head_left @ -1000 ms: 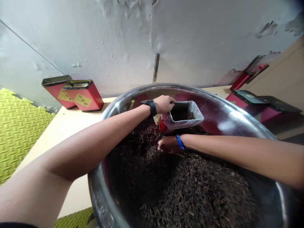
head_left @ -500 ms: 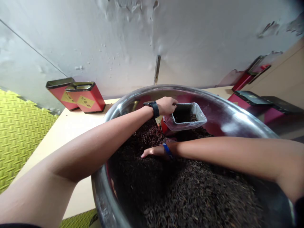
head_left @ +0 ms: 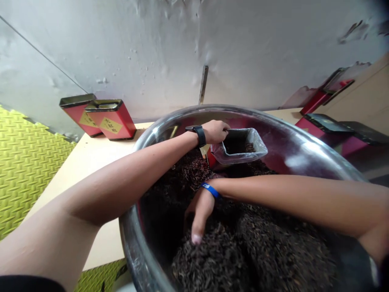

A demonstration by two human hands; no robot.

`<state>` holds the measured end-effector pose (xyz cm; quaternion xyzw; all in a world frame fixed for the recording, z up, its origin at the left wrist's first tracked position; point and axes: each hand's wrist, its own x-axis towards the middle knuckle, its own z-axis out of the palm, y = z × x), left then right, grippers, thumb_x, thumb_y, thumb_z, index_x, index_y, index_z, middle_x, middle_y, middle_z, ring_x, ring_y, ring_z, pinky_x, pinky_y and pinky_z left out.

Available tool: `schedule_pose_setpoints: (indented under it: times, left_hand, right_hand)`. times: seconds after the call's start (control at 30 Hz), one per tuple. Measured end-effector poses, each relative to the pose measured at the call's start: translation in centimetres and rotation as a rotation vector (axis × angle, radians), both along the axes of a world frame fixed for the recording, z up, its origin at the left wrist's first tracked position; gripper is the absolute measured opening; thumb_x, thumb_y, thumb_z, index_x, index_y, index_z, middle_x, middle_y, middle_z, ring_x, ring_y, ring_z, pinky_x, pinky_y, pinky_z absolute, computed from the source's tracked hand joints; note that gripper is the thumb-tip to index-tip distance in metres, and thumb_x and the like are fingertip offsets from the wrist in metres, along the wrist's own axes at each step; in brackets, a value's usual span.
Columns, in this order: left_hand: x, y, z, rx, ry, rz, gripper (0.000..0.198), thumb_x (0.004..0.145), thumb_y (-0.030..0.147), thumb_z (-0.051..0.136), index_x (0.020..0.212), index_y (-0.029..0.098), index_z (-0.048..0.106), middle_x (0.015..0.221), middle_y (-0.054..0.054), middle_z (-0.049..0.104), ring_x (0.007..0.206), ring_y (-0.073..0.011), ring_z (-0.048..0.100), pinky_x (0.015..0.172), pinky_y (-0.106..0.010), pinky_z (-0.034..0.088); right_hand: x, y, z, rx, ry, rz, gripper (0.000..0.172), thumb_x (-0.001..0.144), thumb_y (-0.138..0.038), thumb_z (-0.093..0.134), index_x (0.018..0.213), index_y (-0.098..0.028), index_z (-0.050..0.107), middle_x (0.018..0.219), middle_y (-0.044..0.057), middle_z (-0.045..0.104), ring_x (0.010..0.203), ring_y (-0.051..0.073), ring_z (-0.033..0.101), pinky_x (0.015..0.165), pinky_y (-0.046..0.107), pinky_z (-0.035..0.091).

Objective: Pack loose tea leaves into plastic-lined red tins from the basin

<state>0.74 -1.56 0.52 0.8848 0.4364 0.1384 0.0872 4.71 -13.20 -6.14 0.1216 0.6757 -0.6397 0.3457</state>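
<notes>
My left hand (head_left: 215, 132), with a black watch on the wrist, is closed on the rim of a red tin (head_left: 212, 159) lined with a clear plastic bag (head_left: 258, 151). Some dark leaves lie inside the tin, which stands in a large steel bowl (head_left: 194, 109). Below it, my right hand (head_left: 200, 215), with a blue wristband, is sunk in the dark loose tea leaves (head_left: 258, 243). Its thumb points down onto a heap of leaves; the other fingers are mostly hidden.
Two red tins (head_left: 114, 121) with yellow labels stand open on the pale table (head_left: 69, 182) at the left. More tins (head_left: 328, 125) are at the right of the bowl. A grey wall is behind, and a yellow-green mat (head_left: 27, 174) lies at the left.
My right hand has moved down and toward me, its thumb turned from pointing left to pointing down, and leaves are heaped beside it. My left hand stays on the tin.
</notes>
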Motion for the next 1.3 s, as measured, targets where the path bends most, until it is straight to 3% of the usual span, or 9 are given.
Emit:
schedule_pose_setpoints:
  times: [0.1,0.2,0.33,0.47,0.63,0.73,0.9,1.17,1.3]
  left_hand:
    - [0.0,0.1,-0.1,0.005,0.003,0.008,0.034,0.080,0.027,0.038,0.102,0.020,0.063,0.093,-0.005,0.066,0.083,-0.0167,0.058,0.072,-0.025,0.042]
    - [0.0,0.3,-0.3,0.009,0.002,0.012,0.034,0.080,0.027,0.038,0.102,0.020,0.063,0.094,-0.005,0.065,0.084,-0.0169,0.057,0.072,-0.025,0.042]
    - [0.1,0.2,-0.3,0.020,0.007,0.010,0.034,0.080,0.028,0.038,0.100,0.019,0.064,0.092,-0.005,0.065,0.082,-0.0167,0.057,0.070,-0.025,0.041]
    - [0.2,0.0,-0.2,0.016,0.005,0.017,0.033,0.080,0.026,0.038,0.097,0.019,0.064,0.090,-0.005,0.065,0.079,-0.0160,0.056,0.068,-0.024,0.040]
    - [0.3,-0.1,-0.1,0.001,0.005,0.034,0.033,0.080,0.026,0.038,0.099,0.019,0.064,0.092,-0.005,0.065,0.080,-0.0162,0.056,0.070,-0.025,0.039]
    - [0.4,0.1,-0.3,-0.004,-0.002,0.035,0.033,0.080,0.025,0.039,0.100,0.018,0.064,0.093,-0.005,0.065,0.081,-0.0160,0.056,0.071,-0.024,0.039]
    - [0.4,0.5,-0.6,-0.003,-0.015,0.031,0.033,0.080,0.026,0.039,0.100,0.018,0.064,0.093,-0.006,0.065,0.084,-0.0163,0.055,0.073,-0.024,0.039]
    - [0.4,0.8,-0.7,-0.017,-0.013,0.047,0.034,0.080,0.026,0.039,0.103,0.018,0.063,0.097,-0.006,0.064,0.087,-0.0177,0.055,0.076,-0.026,0.039]
    - [0.4,0.6,-0.6,-0.013,-0.008,0.039,0.032,0.080,0.025,0.039,0.101,0.019,0.063,0.096,-0.005,0.064,0.086,-0.0167,0.054,0.076,-0.025,0.038]
  right_hand:
    - [0.7,-0.1,2.3,-0.321,-0.112,0.362,0.012,0.053,-0.014,0.073,0.062,-0.013,0.065,0.065,-0.006,0.064,0.076,0.012,0.059,0.080,0.018,0.045]
    - [2.3,-0.4,4.3,-0.282,-0.122,0.390,0.011,0.055,-0.017,0.071,0.065,-0.015,0.065,0.068,-0.005,0.065,0.077,0.014,0.059,0.079,0.022,0.046]
    - [4.7,-1.3,6.1,0.252,-0.095,0.343,0.021,0.042,-0.018,0.076,0.059,-0.020,0.063,0.060,-0.004,0.060,0.073,0.019,0.059,0.077,0.030,0.044]
    - [6.5,-1.7,5.9,0.859,-0.120,0.306,0.035,0.034,-0.017,0.078,0.038,-0.020,0.044,0.043,-0.004,0.043,0.072,0.023,0.057,0.083,0.041,0.038]
    - [8.8,0.7,4.1,1.261,-0.177,0.079,0.033,0.039,-0.004,0.074,0.040,-0.016,0.044,0.075,0.009,0.062,0.099,0.033,0.051,0.092,0.047,0.027]
    - [9.5,2.0,3.9,1.193,-0.035,-0.017,0.029,0.043,-0.012,0.077,0.068,-0.015,0.064,0.105,0.012,0.060,0.115,0.035,0.040,0.099,0.047,0.020]
    - [8.8,1.5,4.0,0.810,0.283,0.000,0.085,0.051,-0.044,0.075,0.126,-0.016,0.047,0.134,0.011,0.041,0.125,0.026,0.032,0.103,0.032,0.021]
    - [8.2,0.2,-0.4,0.721,0.206,-0.018,0.109,0.051,-0.066,0.065,0.139,-0.018,0.022,0.147,0.010,0.008,0.133,0.033,0.003,0.108,0.045,0.004]
    - [8.0,-2.1,0.5,0.565,0.340,0.071,0.108,0.050,-0.066,0.065,0.139,-0.025,0.021,0.147,0.007,0.006,0.133,0.031,-0.001,0.107,0.047,-0.004]
